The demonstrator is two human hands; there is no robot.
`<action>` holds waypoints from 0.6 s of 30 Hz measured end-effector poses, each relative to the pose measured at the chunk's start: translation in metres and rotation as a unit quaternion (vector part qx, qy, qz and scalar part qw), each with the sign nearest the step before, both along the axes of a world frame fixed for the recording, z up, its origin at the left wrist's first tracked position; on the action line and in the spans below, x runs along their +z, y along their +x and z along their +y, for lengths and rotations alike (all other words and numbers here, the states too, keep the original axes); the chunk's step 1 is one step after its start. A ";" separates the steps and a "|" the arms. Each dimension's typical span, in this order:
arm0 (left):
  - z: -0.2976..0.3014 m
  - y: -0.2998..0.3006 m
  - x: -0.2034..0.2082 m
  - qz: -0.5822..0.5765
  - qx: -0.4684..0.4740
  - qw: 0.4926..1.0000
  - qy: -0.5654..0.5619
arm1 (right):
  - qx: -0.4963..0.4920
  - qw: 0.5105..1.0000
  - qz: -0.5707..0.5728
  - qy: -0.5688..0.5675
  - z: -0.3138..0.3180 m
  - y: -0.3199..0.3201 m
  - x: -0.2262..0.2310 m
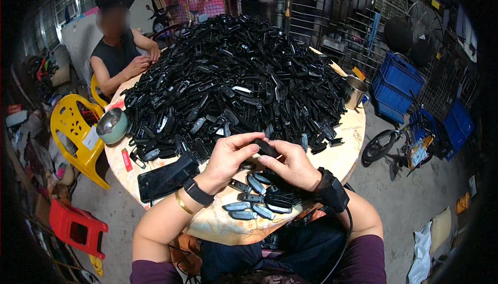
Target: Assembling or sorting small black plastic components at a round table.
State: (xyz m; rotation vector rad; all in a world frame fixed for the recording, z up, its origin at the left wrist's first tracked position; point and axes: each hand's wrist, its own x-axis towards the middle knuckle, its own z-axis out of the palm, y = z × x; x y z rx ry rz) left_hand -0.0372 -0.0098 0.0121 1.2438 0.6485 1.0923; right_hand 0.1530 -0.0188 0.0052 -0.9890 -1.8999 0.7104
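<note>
Black plastic is filling the middle of the head view. The left hand and the right hand are gripping one small black piece between them, pinching it from either side. Just below the hands, some grey and black pieces are lying loose on the round table. Beyond both hands, a tall heap of black parts is covering much of the tabletop. A flat black thing is lying left of the left hand; a green bowl is standing farther left. A metal cup is standing well beyond the right hand, rightward.
</note>
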 end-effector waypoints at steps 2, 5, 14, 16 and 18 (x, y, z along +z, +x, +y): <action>-0.003 -0.001 0.007 0.020 -0.007 0.999 0.028 | 0.034 0.999 0.038 0.009 -0.004 0.000 0.005; -0.006 -0.003 0.007 0.048 -0.011 0.996 0.074 | 0.004 0.997 -0.019 0.081 -0.007 0.000 0.006; -0.017 0.012 0.007 0.254 0.062 0.855 0.448 | -0.033 0.941 -0.306 0.140 0.004 0.041 0.030; -0.023 0.017 0.000 0.284 -0.001 0.795 0.536 | -0.086 0.918 -0.380 0.070 0.006 0.049 0.027; -0.025 0.021 -0.005 0.280 -0.073 0.795 0.533 | -0.077 0.911 -0.401 0.053 0.007 0.048 0.022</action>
